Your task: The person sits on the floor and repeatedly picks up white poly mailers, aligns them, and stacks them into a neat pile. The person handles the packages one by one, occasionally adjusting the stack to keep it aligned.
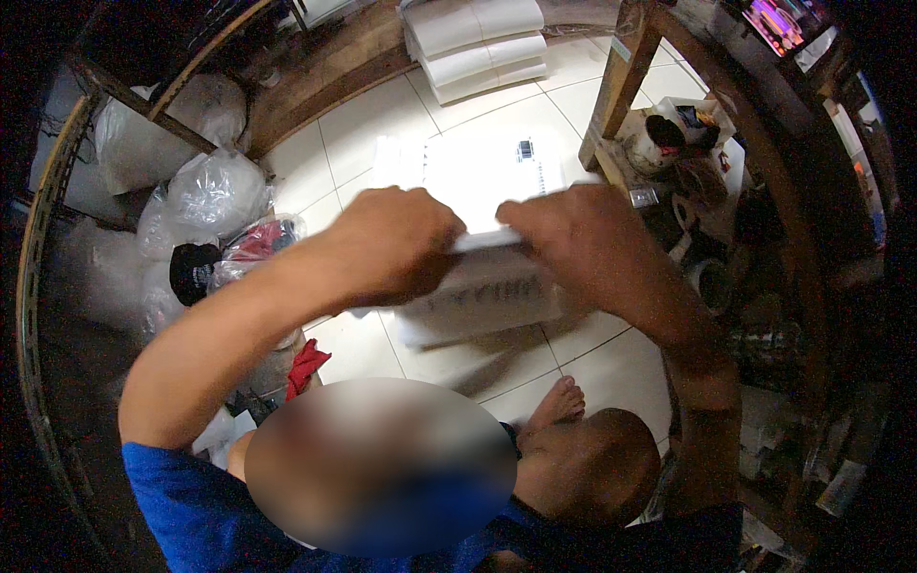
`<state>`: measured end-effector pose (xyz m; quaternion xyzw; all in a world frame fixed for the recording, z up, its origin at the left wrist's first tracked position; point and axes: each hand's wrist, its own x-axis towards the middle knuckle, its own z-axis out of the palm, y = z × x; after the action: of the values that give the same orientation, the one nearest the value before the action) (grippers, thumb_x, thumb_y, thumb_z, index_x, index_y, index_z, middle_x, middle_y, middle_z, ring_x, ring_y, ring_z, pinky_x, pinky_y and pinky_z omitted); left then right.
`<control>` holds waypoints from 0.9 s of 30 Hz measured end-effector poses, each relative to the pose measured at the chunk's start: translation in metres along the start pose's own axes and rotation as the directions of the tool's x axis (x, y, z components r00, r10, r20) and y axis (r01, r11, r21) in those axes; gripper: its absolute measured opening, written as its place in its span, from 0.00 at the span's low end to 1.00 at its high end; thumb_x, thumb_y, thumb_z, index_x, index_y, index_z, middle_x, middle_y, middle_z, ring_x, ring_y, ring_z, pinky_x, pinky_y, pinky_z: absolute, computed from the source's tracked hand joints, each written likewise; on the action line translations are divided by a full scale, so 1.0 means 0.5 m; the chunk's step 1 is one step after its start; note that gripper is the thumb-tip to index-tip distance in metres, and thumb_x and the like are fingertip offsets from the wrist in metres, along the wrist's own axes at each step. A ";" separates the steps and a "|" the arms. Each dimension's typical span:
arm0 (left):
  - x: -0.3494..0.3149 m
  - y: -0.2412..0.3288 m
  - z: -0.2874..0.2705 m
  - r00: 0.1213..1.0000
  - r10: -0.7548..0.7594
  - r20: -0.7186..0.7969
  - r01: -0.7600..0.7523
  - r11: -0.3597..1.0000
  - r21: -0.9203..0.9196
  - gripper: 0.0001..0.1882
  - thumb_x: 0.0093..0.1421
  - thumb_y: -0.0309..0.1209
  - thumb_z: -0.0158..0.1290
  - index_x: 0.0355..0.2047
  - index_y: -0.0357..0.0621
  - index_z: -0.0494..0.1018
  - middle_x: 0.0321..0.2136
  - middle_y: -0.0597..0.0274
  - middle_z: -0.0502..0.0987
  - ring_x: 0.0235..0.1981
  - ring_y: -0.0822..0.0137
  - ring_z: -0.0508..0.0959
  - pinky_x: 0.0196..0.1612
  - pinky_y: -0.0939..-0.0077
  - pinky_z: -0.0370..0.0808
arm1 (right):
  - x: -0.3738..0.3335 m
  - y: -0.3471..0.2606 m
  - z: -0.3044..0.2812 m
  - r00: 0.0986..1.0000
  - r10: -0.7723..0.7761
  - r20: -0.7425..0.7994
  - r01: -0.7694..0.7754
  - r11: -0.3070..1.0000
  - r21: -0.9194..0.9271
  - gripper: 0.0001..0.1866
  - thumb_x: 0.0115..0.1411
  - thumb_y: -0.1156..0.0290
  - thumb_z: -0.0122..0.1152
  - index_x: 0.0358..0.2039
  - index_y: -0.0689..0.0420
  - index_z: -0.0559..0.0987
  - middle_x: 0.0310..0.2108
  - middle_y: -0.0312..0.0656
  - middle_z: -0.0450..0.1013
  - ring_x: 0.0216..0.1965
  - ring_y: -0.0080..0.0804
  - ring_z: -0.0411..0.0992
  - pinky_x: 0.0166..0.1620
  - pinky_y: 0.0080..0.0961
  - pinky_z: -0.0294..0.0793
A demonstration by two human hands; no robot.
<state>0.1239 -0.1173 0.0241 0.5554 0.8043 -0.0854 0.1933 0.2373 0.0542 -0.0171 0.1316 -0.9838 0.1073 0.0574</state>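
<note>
Both my hands are closed on the near edge of some bright white paper (478,186), glaring so strongly that most of its print is lost. A small dark printed block shows near its far right corner. My left hand (406,244) grips the left part of that edge, fingers curled under. Opposite it, my right hand (585,244) pinches the right part, slightly blurred. Just below the hands is a white stack or package (482,306) with dark smudged marks on its near side; it is close to the tiled floor. Whether paper and stack are one piece, I cannot tell.
Several thick white paper stacks (482,48) lie on the tiles (373,119) at the back. Clear plastic bags (215,196), a black cap (194,272) and a red cloth (308,368) are at left. A wooden stand (621,81) with cluttered containers stands right.
</note>
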 end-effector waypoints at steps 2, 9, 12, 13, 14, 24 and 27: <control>-0.031 -0.022 -0.025 0.997 -0.063 -0.040 0.055 0.982 -0.179 0.13 0.57 0.36 0.51 0.32 0.39 0.77 0.26 0.43 0.77 0.29 0.46 0.79 0.36 0.59 0.75 | -0.006 -0.002 -0.044 0.981 0.146 -0.125 -0.152 0.988 -0.032 0.17 0.50 0.76 0.62 0.42 0.57 0.73 0.36 0.49 0.74 0.39 0.44 0.74 0.43 0.39 0.73; -0.142 -0.019 -0.133 0.901 -0.433 0.029 0.345 0.674 -0.653 0.17 0.56 0.38 0.57 0.41 0.39 0.76 0.30 0.57 0.80 0.34 0.69 0.78 0.39 0.72 0.73 | -0.209 0.049 0.151 0.409 0.668 -0.621 -0.332 0.743 0.581 0.29 0.58 0.74 0.58 0.60 0.60 0.61 0.55 0.47 0.64 0.56 0.38 0.63 0.61 0.37 0.60; -0.174 0.024 -0.140 0.836 -0.530 -0.144 0.177 0.508 -0.843 0.19 0.55 0.36 0.59 0.44 0.38 0.74 0.34 0.59 0.79 0.36 0.68 0.77 0.42 0.72 0.73 | -0.204 0.032 0.363 0.590 0.803 0.078 -0.285 0.117 0.952 0.35 0.57 0.72 0.61 0.63 0.57 0.57 0.60 0.41 0.57 0.59 0.38 0.59 0.58 0.38 0.63; -0.187 0.028 -0.150 0.775 -0.617 -0.139 0.214 0.463 -0.860 0.23 0.52 0.34 0.61 0.47 0.36 0.71 0.37 0.57 0.78 0.36 0.66 0.77 0.43 0.72 0.73 | -0.173 0.018 0.415 0.606 0.744 0.281 -0.271 -0.139 0.952 0.35 0.57 0.69 0.62 0.63 0.57 0.57 0.60 0.41 0.57 0.59 0.39 0.59 0.56 0.39 0.64; -0.180 0.020 -0.162 0.755 -0.633 -0.171 0.168 0.439 -0.883 0.23 0.52 0.34 0.61 0.47 0.36 0.71 0.37 0.57 0.78 0.36 0.66 0.77 0.43 0.72 0.73 | -0.146 0.022 0.441 0.606 0.652 0.455 -0.269 -0.370 0.889 0.36 0.57 0.67 0.62 0.63 0.56 0.57 0.60 0.41 0.57 0.58 0.40 0.59 0.55 0.40 0.65; -0.240 0.006 -0.170 0.545 -0.770 -0.332 -0.062 0.357 -0.932 0.28 0.52 0.36 0.61 0.49 0.33 0.67 0.37 0.56 0.76 0.35 0.67 0.78 0.40 0.73 0.76 | -0.110 -0.025 0.488 0.785 0.187 0.590 -0.205 -0.821 0.533 0.36 0.53 0.66 0.64 0.61 0.59 0.59 0.55 0.44 0.62 0.54 0.40 0.63 0.53 0.39 0.67; -0.266 -0.004 -0.142 0.494 -0.803 -0.334 -0.042 0.362 -0.931 0.29 0.51 0.35 0.61 0.50 0.32 0.66 0.37 0.56 0.76 0.34 0.67 0.78 0.39 0.72 0.77 | -0.113 -0.016 0.481 0.809 0.140 0.570 -0.221 -0.827 0.517 0.37 0.52 0.66 0.64 0.60 0.59 0.60 0.53 0.45 0.63 0.52 0.40 0.64 0.52 0.38 0.67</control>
<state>0.1475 -0.2076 0.1428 0.1167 0.8429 0.5231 0.0476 0.2732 0.0061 -0.2567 -0.2100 -0.2333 0.9363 -0.1574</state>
